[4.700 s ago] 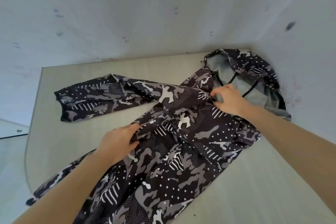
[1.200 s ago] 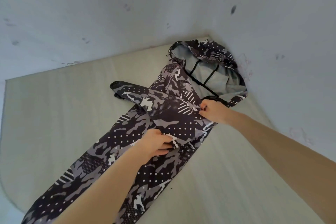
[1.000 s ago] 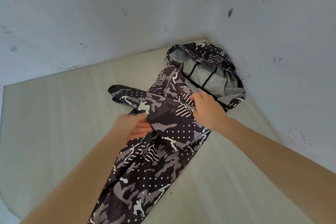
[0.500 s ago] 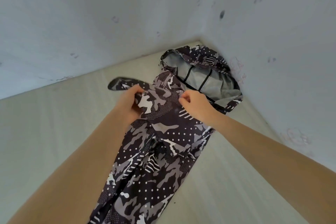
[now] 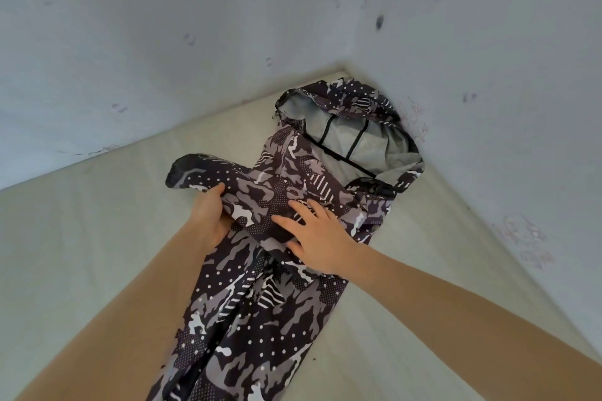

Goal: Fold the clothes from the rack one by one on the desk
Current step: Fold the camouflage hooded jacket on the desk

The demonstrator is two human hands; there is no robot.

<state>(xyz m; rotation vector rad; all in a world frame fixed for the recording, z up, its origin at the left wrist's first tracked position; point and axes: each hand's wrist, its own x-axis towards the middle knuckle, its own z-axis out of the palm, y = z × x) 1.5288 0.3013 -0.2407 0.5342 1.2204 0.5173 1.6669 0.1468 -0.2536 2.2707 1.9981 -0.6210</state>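
lying lengthwise on the pale surface [image 5: 81, 238], a camouflage hooded jacket [image 5: 260, 303] in black, grey and white, body running from the bottom edge up toward 1 o'clock. at the far end, the hood [image 5: 351, 140], open with its grey lining up, tucked into the corner where two whitish walls [image 5: 163, 26] meet.

at the middle of the view, the left hand [image 5: 208, 218], fingers curled under and thumb over the folded sleeve [image 5: 234, 185], gripping it; cuff end sticking out toward 10 o'clock, lifted a little off the surface. just to the right, the right hand [image 5: 319, 238], fingers spread and laid flat on the chest of the jacket, pressing the cloth down, pinching nothing. both bare forearms reaching in from 7 and 4 o'clock.

compared with half a second ago: right hand no longer bunched at the neckline by the hood but opened out and lower on the chest; left hand in much the same place on the sleeve, now with the sleeve draped across its fingers. compared with nearly five seconds ago: sleeve no longer stretched out long toward 9 o'clock but doubled back over the body, the jacket narrowed to a long strip.
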